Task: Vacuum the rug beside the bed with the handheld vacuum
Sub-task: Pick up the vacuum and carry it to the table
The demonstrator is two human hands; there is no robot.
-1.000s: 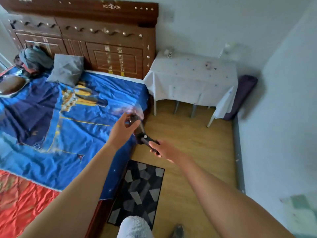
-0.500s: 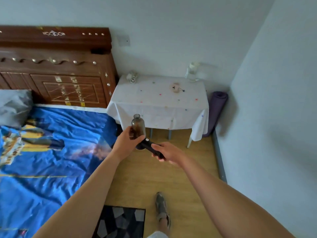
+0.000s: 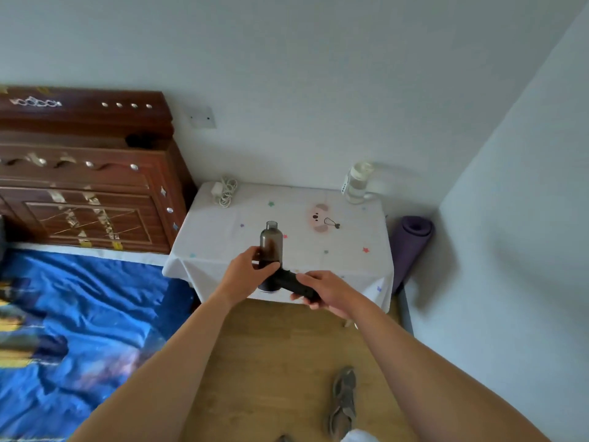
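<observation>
Item: one handheld vacuum, held in the air in front of one cloth-covered table, dust cup pointing up. Two hands, forearms extended: left hand curled round the barrel below the cup, right hand wrapped round the black handle. Also one bottle, one coiled cable, one rolled mat, one bed.

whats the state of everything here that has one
handheld vacuum, held in the air, nozzle up
left grip, holds its body
right grip, holds its handle
cable, coiled on table
bottle, upright on table
yoga mat, rolled, standing on end
</observation>
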